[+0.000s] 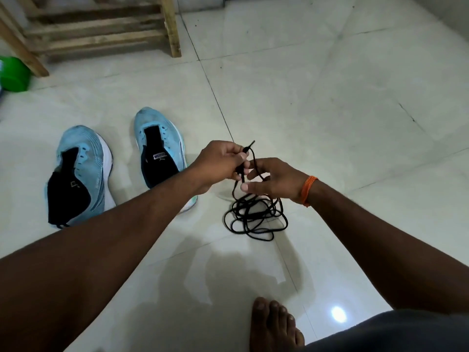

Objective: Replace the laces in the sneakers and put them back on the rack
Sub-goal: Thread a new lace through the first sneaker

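Observation:
Two light-blue sneakers with black tongues and no laces stand on the tiled floor, one at the left (78, 174) and one (158, 146) closer to my hands. My left hand (220, 163) pinches the black lace near its tip, which sticks up past my fingers. My right hand (274, 180), with an orange thread at the wrist, has its fingers spread loosely around the hanging strand. The rest of the black laces (255, 219) lies in a tangled heap on the floor below my hands.
A wooden shoe rack (101, 29) stands at the back left. A green tub (14, 73) sits at the left edge beside the rack. My bare foot (274, 323) rests on the floor at the bottom.

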